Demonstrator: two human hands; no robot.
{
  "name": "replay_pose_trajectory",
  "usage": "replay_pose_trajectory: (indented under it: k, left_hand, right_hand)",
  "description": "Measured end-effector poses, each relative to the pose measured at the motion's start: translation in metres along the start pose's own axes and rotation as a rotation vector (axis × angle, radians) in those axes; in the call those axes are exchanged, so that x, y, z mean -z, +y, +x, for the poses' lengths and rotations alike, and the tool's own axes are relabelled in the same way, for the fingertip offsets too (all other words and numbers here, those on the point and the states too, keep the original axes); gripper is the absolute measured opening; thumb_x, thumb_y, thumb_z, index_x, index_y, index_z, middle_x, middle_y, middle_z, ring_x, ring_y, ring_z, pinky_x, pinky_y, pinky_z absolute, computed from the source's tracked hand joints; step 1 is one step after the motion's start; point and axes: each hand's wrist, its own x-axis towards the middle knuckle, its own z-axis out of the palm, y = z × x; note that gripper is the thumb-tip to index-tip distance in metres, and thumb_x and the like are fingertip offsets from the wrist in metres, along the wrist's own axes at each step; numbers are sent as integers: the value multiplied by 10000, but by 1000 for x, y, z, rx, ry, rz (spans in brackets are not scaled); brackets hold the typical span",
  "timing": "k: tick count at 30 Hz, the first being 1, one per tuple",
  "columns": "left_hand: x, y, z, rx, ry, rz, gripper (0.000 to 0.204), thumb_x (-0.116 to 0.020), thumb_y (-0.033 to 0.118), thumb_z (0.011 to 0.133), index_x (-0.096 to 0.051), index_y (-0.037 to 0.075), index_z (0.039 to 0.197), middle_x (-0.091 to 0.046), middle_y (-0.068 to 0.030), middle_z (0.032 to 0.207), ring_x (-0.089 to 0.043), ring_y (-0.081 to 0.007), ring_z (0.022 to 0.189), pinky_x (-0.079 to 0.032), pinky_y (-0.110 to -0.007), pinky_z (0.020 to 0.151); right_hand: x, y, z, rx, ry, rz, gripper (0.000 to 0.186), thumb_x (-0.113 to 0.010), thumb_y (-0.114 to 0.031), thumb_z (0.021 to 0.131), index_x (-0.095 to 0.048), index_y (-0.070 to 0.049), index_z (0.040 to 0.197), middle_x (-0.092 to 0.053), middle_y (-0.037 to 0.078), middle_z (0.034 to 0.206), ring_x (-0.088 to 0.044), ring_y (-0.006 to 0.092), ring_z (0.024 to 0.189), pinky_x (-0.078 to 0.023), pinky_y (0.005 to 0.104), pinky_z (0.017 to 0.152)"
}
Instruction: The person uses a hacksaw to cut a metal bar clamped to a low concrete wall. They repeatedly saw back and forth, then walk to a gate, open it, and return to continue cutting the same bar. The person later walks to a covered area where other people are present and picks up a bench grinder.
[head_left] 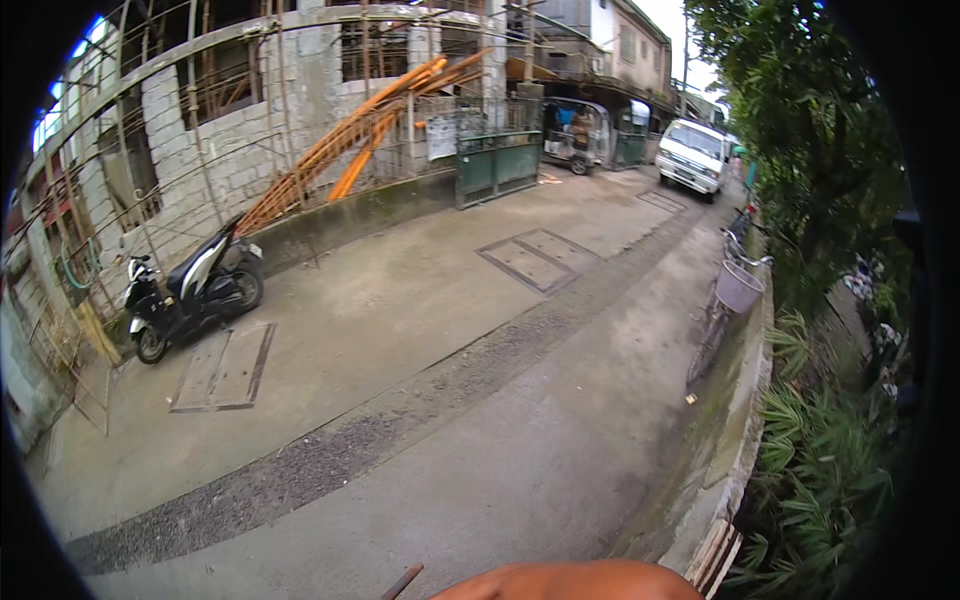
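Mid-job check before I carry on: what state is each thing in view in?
Brown stick: tip showing, rest out of frame.
Bare limb: partly in frame, which part unclear.
Hands: neither identifiable in view.
Scooter: upright, riderless.
Bicycle: upright, riderless.
Van: facing the camera; moving or parked, cannot tell.
Green gate: appears open, panels apart.
Orange poles: slanting.

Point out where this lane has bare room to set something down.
Free: the concrete between the scooter and the green gate, and the lower paving between the dark gravel strip and the low right-hand wall. It is crowded beside the bicycle by that wall, and up ahead around the white van.
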Motion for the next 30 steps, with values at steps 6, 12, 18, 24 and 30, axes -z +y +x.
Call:
replay_pose_trajectory:
  k: [6,12,18,24,30]
  left_hand:
    - [-58,-38,97,117,-289,-23,616,-365,670,996,-557,115,812,-426,-20,616,-362,-148,532,-317,-308,498]
    - [-17,-79,286,217,-430,-71,616,-372,679,989,-562,115,828,-442,-23,626,-375,-151,541,-337,-313,516]
    - [-27,-111,486,377,-552,-75,661,-367,753,948,-543,121,867,-475,-21,691,-387,-164,590,-386,-327,608]
    - [-57,-176,707,358,-736,276,588,-352,580,1060,-572,60,1224,-642,-91,1108,-612,-207,960,-496,-355,866]
    - [124,-245,997,223,-411,854,358,-586,329,1015,-638,-17,1089,-689,-93,941,-629,-174,840,-508,-332,771]
  right_hand:
    - [55,-32,72,8,87,-39,767,-713,-688,772,-678,-30,1165,-674,232,1144,-641,390,1069,-524,489,887]
    - [118,-10,176,-4,367,-114,539,-732,-522,821,-626,-2,921,-601,208,769,-600,387,725,-442,494,658]
    - [122,-67,337,-56,231,-47,526,-704,-474,876,-649,41,970,-641,250,773,-639,407,719,-479,481,657]
    - [119,-71,501,-467,443,-71,320,-740,-364,835,-719,-62,940,-631,116,641,-589,178,569,-473,370,556]
    - [95,37,680,-511,670,-133,212,-765,-218,797,-662,-36,767,-555,55,588,-520,154,551,-433,353,552]
